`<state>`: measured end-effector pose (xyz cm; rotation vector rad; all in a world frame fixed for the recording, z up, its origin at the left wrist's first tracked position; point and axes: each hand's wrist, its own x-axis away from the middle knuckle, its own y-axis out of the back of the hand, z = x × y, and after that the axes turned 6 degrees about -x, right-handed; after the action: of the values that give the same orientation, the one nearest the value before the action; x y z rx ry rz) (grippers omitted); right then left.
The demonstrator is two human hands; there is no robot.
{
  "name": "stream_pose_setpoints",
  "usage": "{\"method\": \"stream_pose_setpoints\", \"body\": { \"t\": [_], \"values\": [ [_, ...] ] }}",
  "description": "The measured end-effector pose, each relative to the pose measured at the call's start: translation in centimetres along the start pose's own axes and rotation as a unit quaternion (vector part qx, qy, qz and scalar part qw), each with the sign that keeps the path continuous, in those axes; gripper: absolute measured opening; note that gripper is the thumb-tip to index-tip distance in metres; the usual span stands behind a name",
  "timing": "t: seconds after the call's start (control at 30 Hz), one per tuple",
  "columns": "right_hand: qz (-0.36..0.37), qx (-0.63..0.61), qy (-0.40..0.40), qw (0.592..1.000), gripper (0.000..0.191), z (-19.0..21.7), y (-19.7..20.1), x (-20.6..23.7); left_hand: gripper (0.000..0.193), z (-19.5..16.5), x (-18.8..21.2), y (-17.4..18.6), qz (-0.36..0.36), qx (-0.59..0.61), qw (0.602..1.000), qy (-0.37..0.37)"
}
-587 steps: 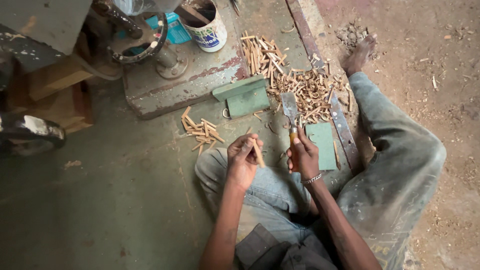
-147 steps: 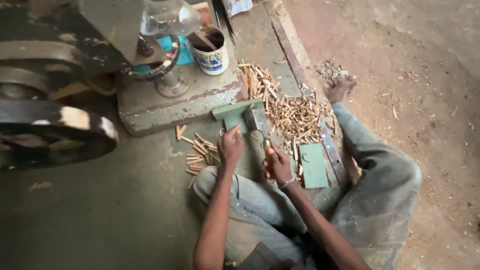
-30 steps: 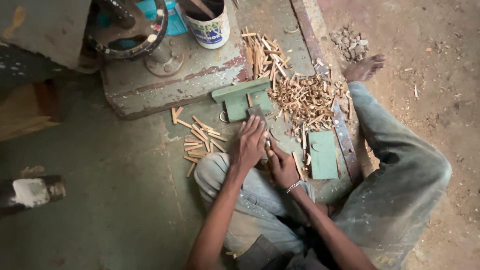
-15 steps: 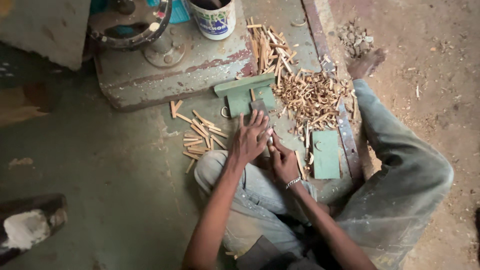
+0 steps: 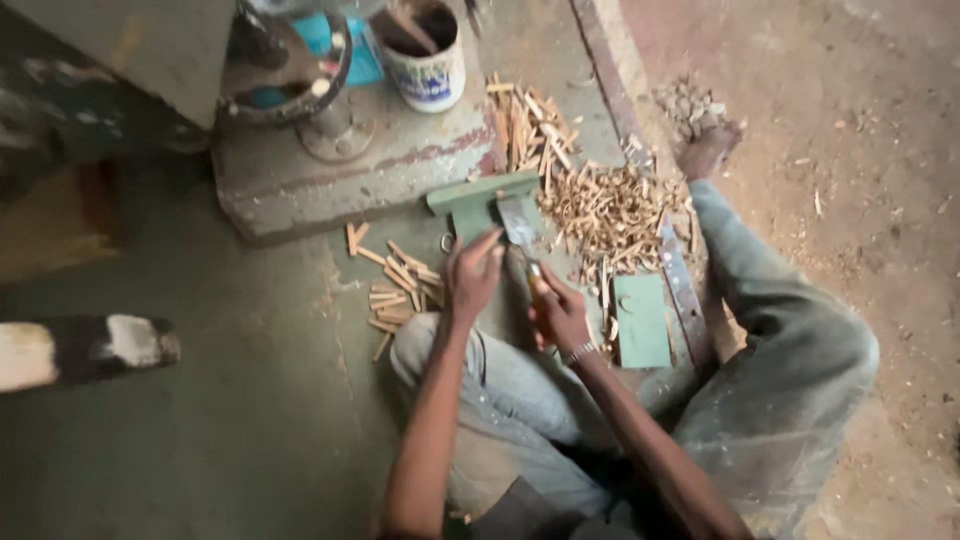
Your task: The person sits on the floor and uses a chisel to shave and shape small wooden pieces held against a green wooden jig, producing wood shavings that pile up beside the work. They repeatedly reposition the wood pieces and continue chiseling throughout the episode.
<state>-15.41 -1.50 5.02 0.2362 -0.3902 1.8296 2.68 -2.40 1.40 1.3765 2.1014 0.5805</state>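
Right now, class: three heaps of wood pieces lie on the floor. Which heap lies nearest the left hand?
The small heap of short sticks, just left of the left hand. The tangled shavings pile and the longer sticks lie beyond the right hand.

Both arms reach forward over the bent knees. The left hand stretches its fingers out; the right hand is curled in a fist.

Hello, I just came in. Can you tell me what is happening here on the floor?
A person sits on the floor and works small wood pieces. The right hand grips a broad-bladed knife by its handle, the blade lying over a green block. The left hand reaches to the block beside the blade; whether it holds a stick is unclear. Cut sticks lie to the left, a heap of shavings to the right, and a white bucket stands behind.
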Motion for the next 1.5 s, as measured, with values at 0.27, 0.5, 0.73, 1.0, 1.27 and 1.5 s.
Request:
{"method": "stream_pose_setpoints", "body": {
  "t": [0.27, 0.5, 0.73, 1.0, 1.27, 1.5],
  "values": [
    [-0.067, -0.090, -0.040, 0.993, 0.057, -2.1, 6.8, 5.7, 0.026, -0.3, -0.7, -1.1, -0.089, 0.005, 0.988, 0.127],
    [-0.076, -0.119, -0.022, 0.990, 0.058, -4.5, 7.5, 4.9, 0.018, -5.0, -5.5, -2.2, -0.019, -0.179, 0.943, 0.281],
    [-0.099, -0.153, -0.014, 0.983, 0.057, -4.4, 7.4, 4.2, 0.017, -7.2, -9.9, -2.5, -0.176, -0.064, 0.976, 0.109],
    [-0.136, -0.200, -0.015, 0.970, 0.059, -1.9, 7.9, 4.7, 0.053, -7.2, -15.7, 0.8, -0.156, 0.163, 0.956, 0.189],
    [-0.138, -0.208, 0.000, 0.968, 0.059, -2.8, 8.1, 4.3, 0.017, 1.9, -4.0, 6.9, -0.108, -0.183, 0.961, 0.178],
    [-0.131, -0.189, -0.006, 0.973, 0.057, -2.9, 7.5, 4.6, 0.018, 3.8, 2.4, 9.0, -0.031, -0.264, 0.950, 0.166]
  ]
}}
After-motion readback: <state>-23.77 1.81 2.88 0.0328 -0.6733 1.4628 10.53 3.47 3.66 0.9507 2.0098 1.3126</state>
